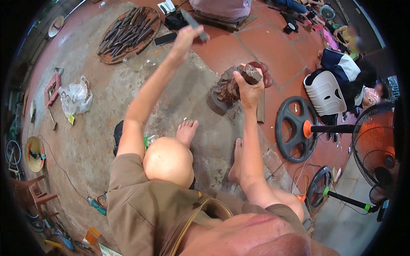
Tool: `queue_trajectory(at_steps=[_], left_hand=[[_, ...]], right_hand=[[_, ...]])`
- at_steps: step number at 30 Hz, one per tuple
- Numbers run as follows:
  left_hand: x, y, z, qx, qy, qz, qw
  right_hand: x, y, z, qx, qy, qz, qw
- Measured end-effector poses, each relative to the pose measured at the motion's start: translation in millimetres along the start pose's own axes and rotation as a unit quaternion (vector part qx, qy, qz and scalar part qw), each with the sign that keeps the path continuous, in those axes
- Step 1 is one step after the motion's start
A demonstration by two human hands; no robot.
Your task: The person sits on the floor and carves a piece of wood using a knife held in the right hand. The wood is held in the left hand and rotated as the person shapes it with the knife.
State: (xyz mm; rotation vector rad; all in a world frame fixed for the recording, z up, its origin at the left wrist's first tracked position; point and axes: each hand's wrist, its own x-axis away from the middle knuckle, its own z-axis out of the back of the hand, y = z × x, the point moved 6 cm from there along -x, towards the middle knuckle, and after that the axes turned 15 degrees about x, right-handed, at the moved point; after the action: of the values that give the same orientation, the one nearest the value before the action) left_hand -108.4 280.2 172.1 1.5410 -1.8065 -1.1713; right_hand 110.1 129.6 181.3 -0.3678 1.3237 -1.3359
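Note:
My left hand is raised at the upper middle, fingers closed around a flat grey bar-like tool. Its exact kind is not clear. To the right, my right hand grips the top of a dark brown carved wooden figure, thumb on the near side. The figure stands tilted on a dark base over the concrete floor. Just behind that hand shows a reddish-brown rounded piece, partly hidden. The tool is held well apart from the figure, up and to its left.
A round tray holds many chisel-like tools at the upper left. A seated person in pink cloth is ahead. On the right are a fan, its wheel-shaped base and a white plastic seat. A plastic bag lies left.

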Motion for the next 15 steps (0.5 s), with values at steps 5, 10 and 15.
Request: queue_trajectory(at_steps=[5, 10, 15], left_hand=[[-32.5, 85.4, -28.8, 0.058, -0.027, -0.099, 0.993], [0.0, 30.6, -25.4, 0.068, -0.037, -0.026, 0.997], [71.0, -99.4, 7.6, 0.035, 0.014, 0.174, 0.984]], right_hand=[[-1.1, -7.0, 3.4, -0.012, -0.001, -0.011, 1.0], [-2.0, -1.0, 2.9, 0.011, 0.02, 0.011, 1.0], [-1.2, -7.0, 0.4, 0.009, -0.001, 0.004, 1.0]])
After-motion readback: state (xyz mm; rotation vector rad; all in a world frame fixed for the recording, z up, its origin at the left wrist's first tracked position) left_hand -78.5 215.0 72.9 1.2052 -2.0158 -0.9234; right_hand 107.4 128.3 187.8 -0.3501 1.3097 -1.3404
